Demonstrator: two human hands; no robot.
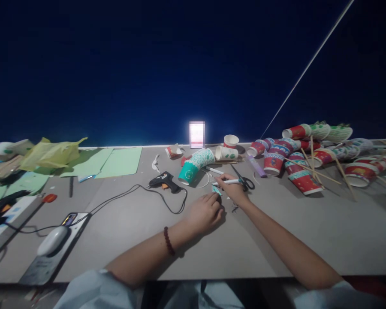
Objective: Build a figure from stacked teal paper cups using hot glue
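Note:
My right hand (233, 189) pinches a white pen (230, 182), its tip pointing left over a small green-and-white paper piece (216, 189). The fingers of my left hand (206, 212) are curled and press on the near edge of that piece, against the table. Just beyond it lies a bent row of joined paper cups (197, 163), green at the open end. Black-handled scissors (248, 183) rest right behind my right hand. A second white pen (214, 170) lies farther back. Small dark scraps (234, 209) are beside my right wrist.
On the left are a black glue gun (164, 182) with its cord, green paper sheets (119, 163), a yellow bag (51, 153), a power strip (13, 214) and a phone (56, 249) under a white case. Stacked red cups (275, 156) and wooden sticks (344, 178) crowd the right. A lit screen (197, 134) stands at the back.

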